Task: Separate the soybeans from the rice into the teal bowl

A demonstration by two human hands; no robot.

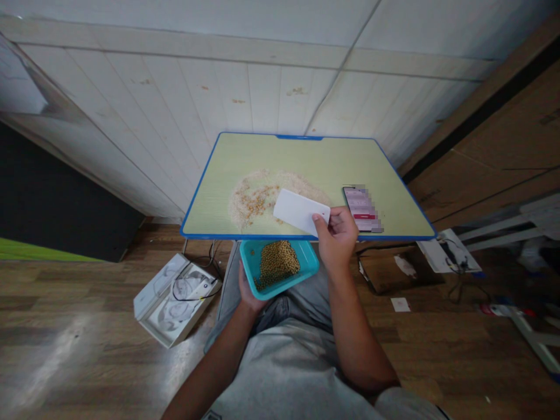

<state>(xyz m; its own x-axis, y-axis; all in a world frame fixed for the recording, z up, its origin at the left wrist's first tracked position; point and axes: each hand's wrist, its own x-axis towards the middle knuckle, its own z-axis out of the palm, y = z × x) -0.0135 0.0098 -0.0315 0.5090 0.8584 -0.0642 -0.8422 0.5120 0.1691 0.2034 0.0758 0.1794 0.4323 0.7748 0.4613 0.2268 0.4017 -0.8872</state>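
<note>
My right hand pinches a flat white card with rounded corners and a small hole, held over the front of the table. Below the table's front edge, my left hand grips a turquoise plastic tub from its left side and underneath. Round yellowish beans lie inside the tub. On the tabletop, left of and behind the card, pale rice-like grains are spread thinly. More yellow-orange beans are scattered among the grains on the left.
The light-green table has a blue rim and stands by a white panelled wall. A phone lies right of my right hand. An open white box with cables sits on the floor at left; a cardboard box is at right.
</note>
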